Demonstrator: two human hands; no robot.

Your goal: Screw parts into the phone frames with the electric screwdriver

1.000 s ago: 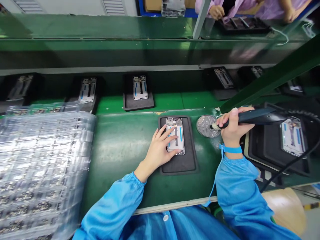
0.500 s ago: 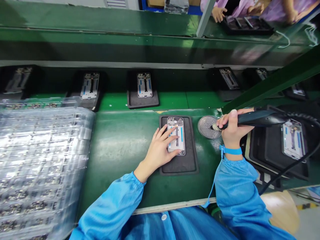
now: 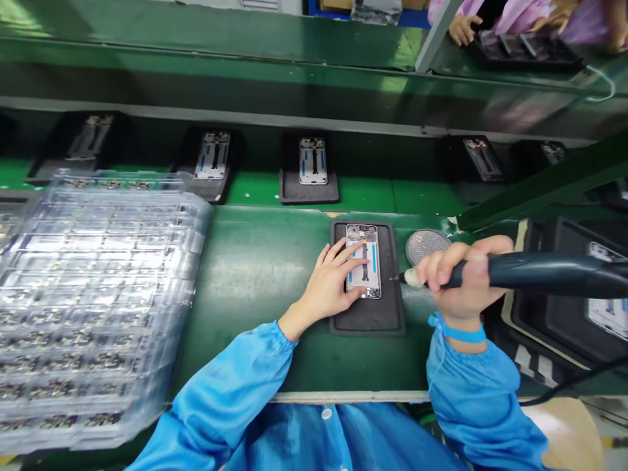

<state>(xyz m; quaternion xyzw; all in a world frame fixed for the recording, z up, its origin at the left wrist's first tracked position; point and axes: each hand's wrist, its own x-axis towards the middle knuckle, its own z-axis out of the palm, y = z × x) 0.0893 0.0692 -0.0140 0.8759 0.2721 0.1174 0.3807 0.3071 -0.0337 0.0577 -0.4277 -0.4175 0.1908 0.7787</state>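
My left hand (image 3: 331, 280) lies with fingers spread over an opened phone (image 3: 371, 252), its thumb at the lower edge and its fingertips on the inside. The phone has a silver frame, blue strips and a dark flex cable. It lies on a dark foam tray (image 3: 392, 314). My right hand (image 3: 466, 278) is closed around a black electric screwdriver (image 3: 544, 273), held nearly level. The bit points left over the tray's right edge, apart from the phone; whether it carries a screw I cannot tell. Behind my right hand is a round, dimpled metal screw plate (image 3: 426, 245), partly covered.
Stacked clear plastic trays (image 3: 105, 294) with small circuit boards stand on the left. Along the back, phones on dark trays (image 3: 309, 191) line a green belt. A green beam (image 3: 544, 186) slants in at right above stacked black trays (image 3: 544, 307). A co-worker's hand (image 3: 464, 29) shows beyond.
My right hand has brought the screwdriver from the screw plate toward the foam tray. My left hand stays on the phone. The whole view has shifted, so most things appear farther right.
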